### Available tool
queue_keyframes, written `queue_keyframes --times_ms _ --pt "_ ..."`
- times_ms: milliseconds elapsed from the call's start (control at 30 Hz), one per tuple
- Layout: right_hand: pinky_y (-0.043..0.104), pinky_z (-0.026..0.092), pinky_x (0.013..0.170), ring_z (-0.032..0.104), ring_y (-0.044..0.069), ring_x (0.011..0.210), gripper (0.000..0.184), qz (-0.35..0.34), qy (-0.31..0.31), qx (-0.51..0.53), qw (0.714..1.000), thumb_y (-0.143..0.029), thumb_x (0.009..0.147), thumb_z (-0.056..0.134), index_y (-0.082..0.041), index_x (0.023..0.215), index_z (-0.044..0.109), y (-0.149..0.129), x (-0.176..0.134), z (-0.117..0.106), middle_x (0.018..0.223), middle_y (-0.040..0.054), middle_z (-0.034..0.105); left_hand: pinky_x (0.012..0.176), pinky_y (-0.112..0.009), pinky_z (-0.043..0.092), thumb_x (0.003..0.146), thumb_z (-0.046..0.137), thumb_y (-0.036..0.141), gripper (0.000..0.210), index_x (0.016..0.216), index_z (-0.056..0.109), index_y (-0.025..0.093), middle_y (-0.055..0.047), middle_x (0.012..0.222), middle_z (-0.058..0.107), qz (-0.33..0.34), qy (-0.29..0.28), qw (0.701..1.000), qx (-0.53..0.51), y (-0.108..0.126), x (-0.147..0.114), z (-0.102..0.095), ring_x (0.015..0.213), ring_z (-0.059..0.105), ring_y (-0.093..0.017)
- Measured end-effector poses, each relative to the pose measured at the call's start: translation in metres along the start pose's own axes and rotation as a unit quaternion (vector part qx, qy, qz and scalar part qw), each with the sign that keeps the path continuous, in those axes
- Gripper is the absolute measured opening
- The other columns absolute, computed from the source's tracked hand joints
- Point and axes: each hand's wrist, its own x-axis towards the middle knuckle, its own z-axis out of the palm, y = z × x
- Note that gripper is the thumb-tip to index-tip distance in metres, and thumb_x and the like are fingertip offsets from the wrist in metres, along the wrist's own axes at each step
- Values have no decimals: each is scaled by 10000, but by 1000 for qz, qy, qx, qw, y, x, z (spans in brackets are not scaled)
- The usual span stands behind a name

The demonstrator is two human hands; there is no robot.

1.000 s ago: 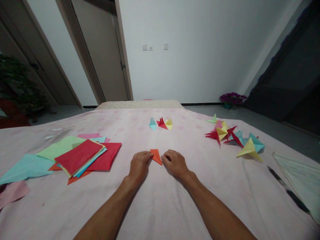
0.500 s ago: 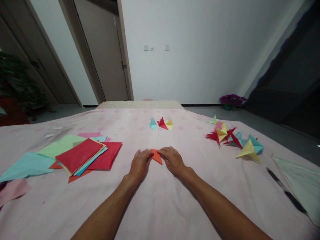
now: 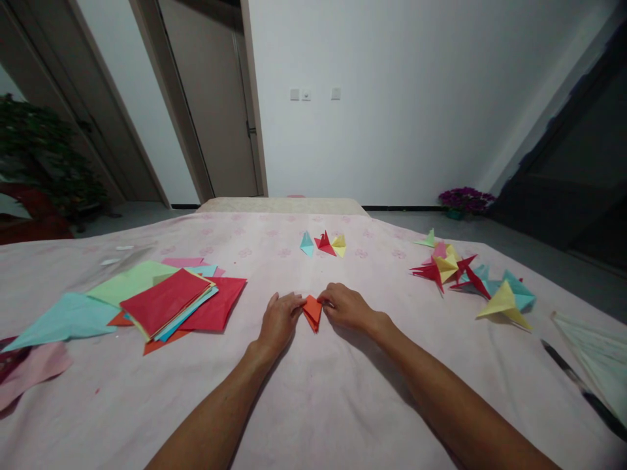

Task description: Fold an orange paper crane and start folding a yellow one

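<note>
1. Fingers [image 3: 296, 302] of the left hand [image 3: 278, 324]: narrow, pinching the left corner of the folded orange paper [image 3: 312, 313].
2. Right hand [image 3: 347, 307]: fingers narrow, pinching the opposite corner.
3. Orange paper: on the cloth-covered worktop [image 3: 313, 405], between both hands, pointed end toward the person.
4. Paper stack [image 3: 166, 303]: left of the hands.
5. Pen [image 3: 580, 385]: far right.

Matt orange folded paper [image 3: 312, 313], soft cloth tablecloth [image 3: 313, 398], smooth matt wall [image 3: 392, 130]

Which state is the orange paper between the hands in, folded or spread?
Folded: the orange paper is a kite shape, layered edges showing near its lower point, between the left hand and right hand.
</note>
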Motion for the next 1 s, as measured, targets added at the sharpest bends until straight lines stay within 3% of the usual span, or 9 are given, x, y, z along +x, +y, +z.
queue_keyframes --times_ms 167,367,533,700,833,1000 --pt "273 418 846 546 181 992 318 -15 30 64 997 -180 844 591 -252 1133 701 14 -4 11 1045 40 630 1148 -489 257 931 577 227 240 1133 698 272 -45 1266 675 11 -6 1000 -17 -2 2 -3 1254 566 -225" --pt "268 424 802 552 172 932 217 26 70 111 991 -239 837 618 -281 1006 748 17 0 23 972 14 648 1146 -485 258 915 597 243 216 1095 713 268 -36 1259 680 3 -8 1000 -22 0 2 -5 1255 565 -225" --pt "271 422 821 566 175 930 252 32 47 139 989 -199 790 632 -284 994 754 21 3 23 980 5 670 1149 -483 249 908 594 255 187 1024 738 285 -27 1227 697 -19 -6 999 -29 1 5 -5 1241 573 -225" --pt "267 412 806 572 178 947 186 61 46 142 987 -267 813 643 -287 962 753 17 5 22 987 4 672 1146 -455 255 896 602 252 167 989 737 283 -14 1185 716 -36 9 999 -37 2 7 -3 1193 598 -211" --pt "257 394 768 564 165 930 101 114 84 115 983 -289 846 631 -247 878 718 7 5 26 956 7 660 1130 -412 283 874 622 227 115 909 725 265 -1 1118 731 -48 24 998 -42 5 8 -3 1105 630 -194" --pt "261 359 706 540 159 892 102 129 119 64 982 -306 877 617 -231 820 657 -2 3 30 922 4 632 944 -356 419 856 645 234 53 892 684 233 -14 997 719 -60 38 997 -7 9 10 -4 964 629 -198"
